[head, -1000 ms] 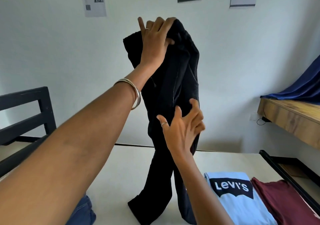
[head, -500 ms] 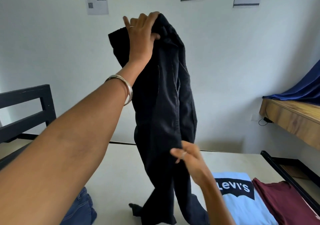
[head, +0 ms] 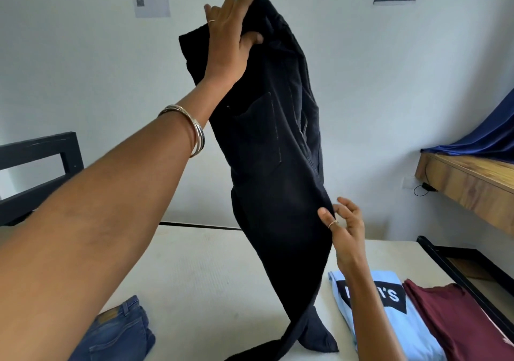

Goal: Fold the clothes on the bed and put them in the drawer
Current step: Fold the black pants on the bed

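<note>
Black trousers (head: 278,166) hang upright in front of me over the pale bed (head: 208,277), their leg ends trailing on the mattress. My left hand (head: 230,35) grips the waistband, raised high. My right hand (head: 345,230) is lower, at the right edge of the trousers, pinching the cloth between thumb and curled fingers. Folded blue jeans (head: 116,333) lie at the bed's near left. A folded light blue printed T-shirt (head: 389,319) and a folded maroon garment (head: 459,319) lie side by side at the near right. No drawer is in view.
A black bed frame (head: 41,166) stands at the left and a black rail (head: 459,277) runs along the bed's right side. A wooden shelf (head: 467,182) with blue cloth (head: 486,138) juts from the right wall. The white wall is close behind.
My left hand has lifted the trousers higher and turned them. My right hand slid down from the middle of the trousers to their lower right edge.
</note>
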Available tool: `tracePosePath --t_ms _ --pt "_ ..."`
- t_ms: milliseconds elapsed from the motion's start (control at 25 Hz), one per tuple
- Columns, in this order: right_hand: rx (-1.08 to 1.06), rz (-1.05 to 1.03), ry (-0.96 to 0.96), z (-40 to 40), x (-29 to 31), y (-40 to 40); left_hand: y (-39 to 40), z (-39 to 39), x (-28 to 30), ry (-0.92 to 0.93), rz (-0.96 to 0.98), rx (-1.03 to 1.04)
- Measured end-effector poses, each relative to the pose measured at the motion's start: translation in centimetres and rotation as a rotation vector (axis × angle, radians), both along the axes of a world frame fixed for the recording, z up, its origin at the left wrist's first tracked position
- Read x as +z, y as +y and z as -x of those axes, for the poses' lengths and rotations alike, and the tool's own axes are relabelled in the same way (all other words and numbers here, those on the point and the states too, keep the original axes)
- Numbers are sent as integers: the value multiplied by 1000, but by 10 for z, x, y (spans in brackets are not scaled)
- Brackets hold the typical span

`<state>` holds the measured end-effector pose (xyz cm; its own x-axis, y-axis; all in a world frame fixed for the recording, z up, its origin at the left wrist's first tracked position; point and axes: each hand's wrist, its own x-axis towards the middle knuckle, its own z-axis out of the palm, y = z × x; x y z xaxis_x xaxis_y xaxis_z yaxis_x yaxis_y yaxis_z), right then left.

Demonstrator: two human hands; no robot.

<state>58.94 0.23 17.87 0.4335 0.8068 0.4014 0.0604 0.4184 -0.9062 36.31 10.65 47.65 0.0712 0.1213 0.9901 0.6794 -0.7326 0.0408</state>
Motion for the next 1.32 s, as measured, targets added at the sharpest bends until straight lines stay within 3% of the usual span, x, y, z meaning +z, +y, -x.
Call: tracePosePath --t_ms 160,280,360,440,560,640,760,840,880,960,1040,1120,1240,1320 --pt "191 117 73 -14 4 25 -3 8 -6 10 131 -95" --pt "-121 99 -8 -33 24 29 11 29 -30 -76 303 -75" --pt "-404 43 -201 -43 36 32 29 51 -57 -200 433 -108" --pt "-547 -119 -410 -38 47 22 45 79 -92 -328 559 -248" --pt "-521 -279 -586 -5 38 -3 55 125 -158 -521 709 -569" --pt "-430 -297 -814 26 -15 -14 47 167 -220 -736 839 -670" --pt "-44 -165 -1209 89 -148 -36 12 243 -357 -1109 1052 -426" --pt "426 220 -1464 130 -232 -53 -27 280 -455 -1367 1236 -200" --pt "622 430 -1571 146 -269 -61 -51 290 -505 -1411 1347 -50" --pt "805 669 -1701 162 -316 -73 -91 284 -576 -1573 1614 107" --pt "763 718 -1705 175 -341 -83 -107 271 -610 -1678 1720 154" --pt "645 760 -1770 181 -353 -89 -102 260 -625 -1580 1749 329" --pt "531 878 -1708 175 -369 -85 -84 248 -632 -1332 1864 618" --pt "501 845 -1757 169 -362 -81 -79 240 -628 -1280 1878 699"
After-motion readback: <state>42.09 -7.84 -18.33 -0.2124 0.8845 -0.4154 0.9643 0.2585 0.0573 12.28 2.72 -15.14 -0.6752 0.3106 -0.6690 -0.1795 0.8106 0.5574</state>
